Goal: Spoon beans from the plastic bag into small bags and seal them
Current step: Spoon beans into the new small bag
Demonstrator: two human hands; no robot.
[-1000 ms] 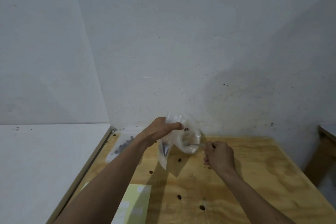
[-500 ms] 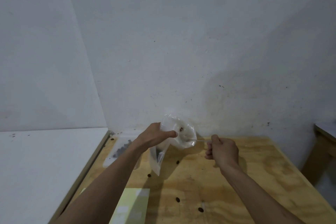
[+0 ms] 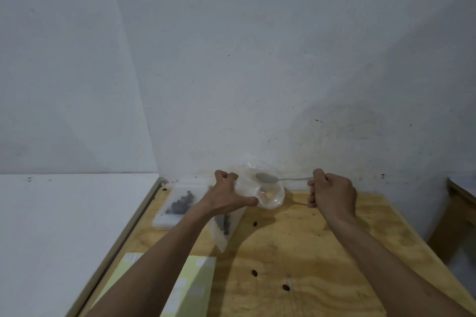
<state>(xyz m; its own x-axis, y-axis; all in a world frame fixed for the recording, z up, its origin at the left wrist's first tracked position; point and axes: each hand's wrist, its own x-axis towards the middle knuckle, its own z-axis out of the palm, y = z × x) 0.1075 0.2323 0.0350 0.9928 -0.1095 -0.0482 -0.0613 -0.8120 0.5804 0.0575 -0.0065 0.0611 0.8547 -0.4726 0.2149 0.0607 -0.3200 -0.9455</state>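
Holding: two things at once, a bag mouth and a spoon, over the plywood table [image 3: 322, 252].
Nearest: a pale yellow sheet [image 3: 195, 280] lies flat by my left forearm; a few loose beans [image 3: 254, 273] are scattered on the wood.
Left hand [image 3: 226, 198]: fingers and thumb pinch the rim of the clear plastic bag [image 3: 268, 195], keeping its mouth open; the bag hangs down to the table with dark beans low inside it.
Right hand [image 3: 332, 195]: closed in a fist on the handle of the metal spoon [image 3: 268, 178], bowl level at the bag mouth; it looks empty, though I cannot be sure.
Farther back: a small bag [image 3: 177, 203] with beans lies flat by the wall.
Step, as I judge it: between scoops.
Next move: dip the bowl deeper, keeping the mouth wide so nothing spills.
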